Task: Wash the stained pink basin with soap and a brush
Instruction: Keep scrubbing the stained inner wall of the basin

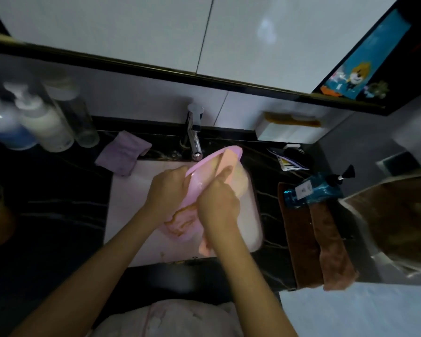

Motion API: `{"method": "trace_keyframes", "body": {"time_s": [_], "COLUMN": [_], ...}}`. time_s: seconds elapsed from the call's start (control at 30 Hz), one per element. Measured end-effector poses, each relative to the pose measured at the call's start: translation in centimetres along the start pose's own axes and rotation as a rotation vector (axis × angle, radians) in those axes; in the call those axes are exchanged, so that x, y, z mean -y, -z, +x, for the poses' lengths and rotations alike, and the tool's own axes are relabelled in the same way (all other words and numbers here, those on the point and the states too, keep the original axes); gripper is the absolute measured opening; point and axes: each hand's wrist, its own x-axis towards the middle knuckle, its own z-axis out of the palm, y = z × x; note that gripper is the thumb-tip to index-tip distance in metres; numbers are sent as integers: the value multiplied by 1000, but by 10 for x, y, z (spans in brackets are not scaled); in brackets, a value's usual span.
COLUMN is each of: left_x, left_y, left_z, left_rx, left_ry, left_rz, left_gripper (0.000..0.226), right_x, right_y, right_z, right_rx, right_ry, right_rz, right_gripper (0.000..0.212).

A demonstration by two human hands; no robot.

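Note:
The pink basin (202, 166) stands tilted in the white sink (129, 215), its upper rim just under the faucet (194, 142). Brown-orange stains (180, 223) streak its lower part. My left hand (167, 193) grips the basin's left rim. My right hand (218, 199) lies over the basin's middle, knuckles up, index finger stretched toward the rim and the other fingers curled. What those fingers hold is hidden. A peach-coloured piece (206, 248) shows below my right wrist. A yellow-handled brush (292, 120) lies on a white box at the back right.
Several pump bottles (41, 122) stand at the back left on the dark counter. A purple cloth (123, 154) lies left of the faucet. A blue bottle (314, 190) and brown towels (319, 239) are to the right of the sink. A tube (289, 164) lies near them.

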Motion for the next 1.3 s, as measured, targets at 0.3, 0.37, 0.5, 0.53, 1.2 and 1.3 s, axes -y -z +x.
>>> {"method": "trace_keyframes", "body": {"time_s": [0.3,0.37,0.5,0.53,1.2,1.3], "left_x": [24,35,37,35,36,41], "left_y": [2,-4,-1,3,0,1], "left_z": [-40,-52,-50,-46,6,10], "left_rx": [-63,-47,-116,-141,-108,-108], "left_ry": [97,178,225,214,11,69], "left_rz": [-38,-104,-87,-77,-291,-303], "left_gripper": [12,12,21,23,43,43], "right_x": [-21,-30,-50,-53,-112,-93], "right_y": [2,1,-9,-12,5,-18], "right_z": [14,17,10,4,61,37], "right_rx": [-75,-100,-116,-109,-158,-184], "right_ry": [134,181,277,318,497,628], "right_rz": [-59,-7,4,-11,76,111], "right_gripper": [69,65,59,58,51,52]}}
